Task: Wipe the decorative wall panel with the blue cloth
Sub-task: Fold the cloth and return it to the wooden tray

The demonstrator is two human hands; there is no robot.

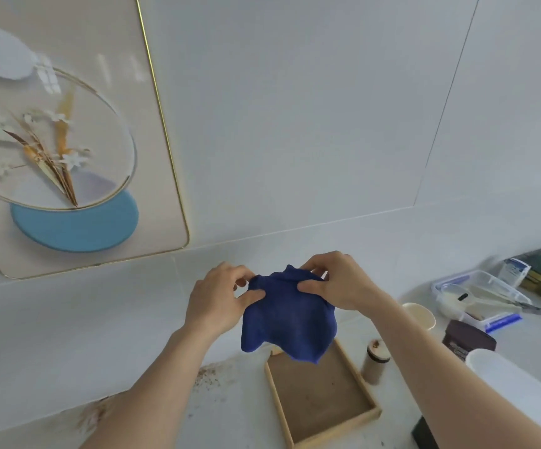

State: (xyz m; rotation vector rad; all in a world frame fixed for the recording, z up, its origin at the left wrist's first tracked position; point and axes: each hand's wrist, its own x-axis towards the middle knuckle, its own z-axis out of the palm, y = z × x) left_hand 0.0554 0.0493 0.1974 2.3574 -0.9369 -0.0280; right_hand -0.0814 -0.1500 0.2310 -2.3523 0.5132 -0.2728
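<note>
A dark blue cloth [290,319] hangs in the air over the counter, bunched at its top edge. My left hand [217,299] pinches its upper left corner and my right hand [337,281] pinches its upper right part. The decorative wall panel [162,76] is mounted on the white tiled wall at the upper left. It is beige with a thin gold rim, a clear disc holding dried flowers, and a light blue disc below. Both hands are well to the right of and below the panel.
A shallow wooden tray [322,403] lies on the counter under the cloth. To its right stand a small brown bottle [376,364], a cream cup [419,314], a dark jar [466,340], a clear plastic box [483,299] and a white container [515,384]. Brown stains [210,375] mark the counter.
</note>
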